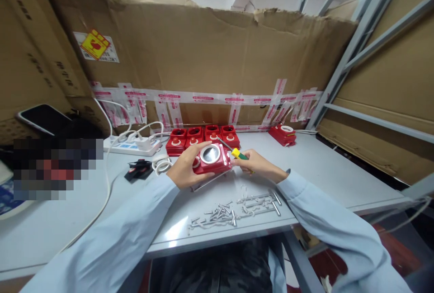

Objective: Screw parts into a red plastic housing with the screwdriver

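My left hand (186, 167) is wrapped round a red box (224, 158) with a white-ringed round window, held tilted above the table. My right hand (257, 164) grips a screwdriver (240, 154) by its yellow and green handle, at the box's right side. The screwdriver's shaft points up and left past the box's upper corner; I cannot tell whether its tip touches anything. A thin metal rod (212, 181) shows just under the box. Nearer the table's front edge lie a pile of loose screws (220, 213) and several T-shaped metal bars (276, 207) with thin chains.
Several similar red boxes (176, 143) stand in a row behind my hands, and another red box (283, 135) sits back right. Left are a white power strip (135, 146), a coiled white cable (162, 164) and black pieces (139, 169). A cardboard wall (210, 53) closes the back.
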A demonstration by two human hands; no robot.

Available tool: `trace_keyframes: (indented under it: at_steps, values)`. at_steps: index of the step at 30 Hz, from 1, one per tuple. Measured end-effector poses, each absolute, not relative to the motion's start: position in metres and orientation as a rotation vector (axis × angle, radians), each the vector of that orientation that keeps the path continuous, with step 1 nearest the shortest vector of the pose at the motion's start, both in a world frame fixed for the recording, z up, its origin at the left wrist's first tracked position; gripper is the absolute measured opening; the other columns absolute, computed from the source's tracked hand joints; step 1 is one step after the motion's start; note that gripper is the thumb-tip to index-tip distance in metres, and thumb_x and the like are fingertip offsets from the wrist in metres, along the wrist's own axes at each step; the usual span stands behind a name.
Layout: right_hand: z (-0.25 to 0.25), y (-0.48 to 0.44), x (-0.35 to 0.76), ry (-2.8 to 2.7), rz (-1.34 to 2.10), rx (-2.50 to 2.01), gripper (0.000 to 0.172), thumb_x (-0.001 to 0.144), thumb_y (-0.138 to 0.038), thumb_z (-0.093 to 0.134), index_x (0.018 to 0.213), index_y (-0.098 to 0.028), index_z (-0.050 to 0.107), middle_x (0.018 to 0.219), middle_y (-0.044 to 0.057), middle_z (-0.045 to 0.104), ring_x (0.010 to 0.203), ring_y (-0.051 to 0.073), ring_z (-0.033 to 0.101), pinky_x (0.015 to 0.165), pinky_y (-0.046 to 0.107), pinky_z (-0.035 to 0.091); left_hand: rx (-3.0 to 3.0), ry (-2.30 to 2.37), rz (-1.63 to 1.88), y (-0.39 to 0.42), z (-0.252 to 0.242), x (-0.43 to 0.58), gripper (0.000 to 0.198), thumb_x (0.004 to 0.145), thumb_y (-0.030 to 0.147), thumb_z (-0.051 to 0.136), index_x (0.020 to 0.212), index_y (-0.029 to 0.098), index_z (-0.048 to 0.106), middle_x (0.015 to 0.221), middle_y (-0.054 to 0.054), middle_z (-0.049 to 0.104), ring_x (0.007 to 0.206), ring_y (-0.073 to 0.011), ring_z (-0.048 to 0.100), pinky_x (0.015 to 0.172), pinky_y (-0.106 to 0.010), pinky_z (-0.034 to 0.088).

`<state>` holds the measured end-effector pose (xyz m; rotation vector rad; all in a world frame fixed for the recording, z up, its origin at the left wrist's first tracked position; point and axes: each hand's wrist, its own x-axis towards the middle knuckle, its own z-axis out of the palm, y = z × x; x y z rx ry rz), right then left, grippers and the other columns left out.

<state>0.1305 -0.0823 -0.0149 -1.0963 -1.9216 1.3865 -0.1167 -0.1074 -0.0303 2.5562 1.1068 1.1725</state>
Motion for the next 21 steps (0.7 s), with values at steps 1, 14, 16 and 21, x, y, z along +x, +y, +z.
trace_keyframes:
  at_steps: [1,14,16,21]
  values:
    - [-0.015,-0.083,0.130,-1.938,1.363,-1.108,0.043,0.067,-0.051,0.068,0.054,-0.018,0.043,0.041,-0.009,0.039,0.038,0.004,0.032,0.040,0.021,0.026,2.563,1.113,1.165,-0.108,-0.030,-0.116,0.075,0.071,0.040,0.070,0.134,0.024,0.033,0.131,-0.012,0.050,0.119,-0.0296,0.049,0.100,-0.048,0.039]
    - [-0.024,-0.078,0.130,-2.074,1.095,-1.140,0.022,0.068,-0.035,0.066,0.068,-0.015,0.059,0.052,-0.006,0.043,0.046,0.006,0.035,0.046,0.022,0.026,2.588,1.104,1.096,-0.108,-0.032,-0.115,0.077,0.069,0.037,0.072,0.135,0.024,0.033,0.133,-0.010,0.049,0.119,-0.0282,0.049,0.099,-0.045,0.040]
    - [-0.024,-0.076,0.130,-2.088,1.016,-1.089,0.017,0.069,-0.031,0.063,0.066,-0.015,0.059,0.056,-0.005,0.045,0.051,0.006,0.037,0.049,0.022,0.029,2.559,1.109,1.094,-0.107,-0.031,-0.117,0.076,0.069,0.037,0.071,0.134,0.024,0.034,0.133,-0.010,0.048,0.119,-0.0276,0.049,0.099,-0.043,0.041]
    - [-0.026,-0.077,0.127,-2.181,0.949,-0.965,0.008,0.070,-0.022,0.057,0.066,-0.014,0.059,0.062,-0.003,0.052,0.058,0.009,0.044,0.056,0.022,0.034,2.491,1.248,1.104,-0.102,-0.028,-0.124,0.074,0.069,0.036,0.072,0.132,0.024,0.035,0.133,-0.009,0.049,0.118,-0.0281,0.050,0.098,-0.043,0.042]
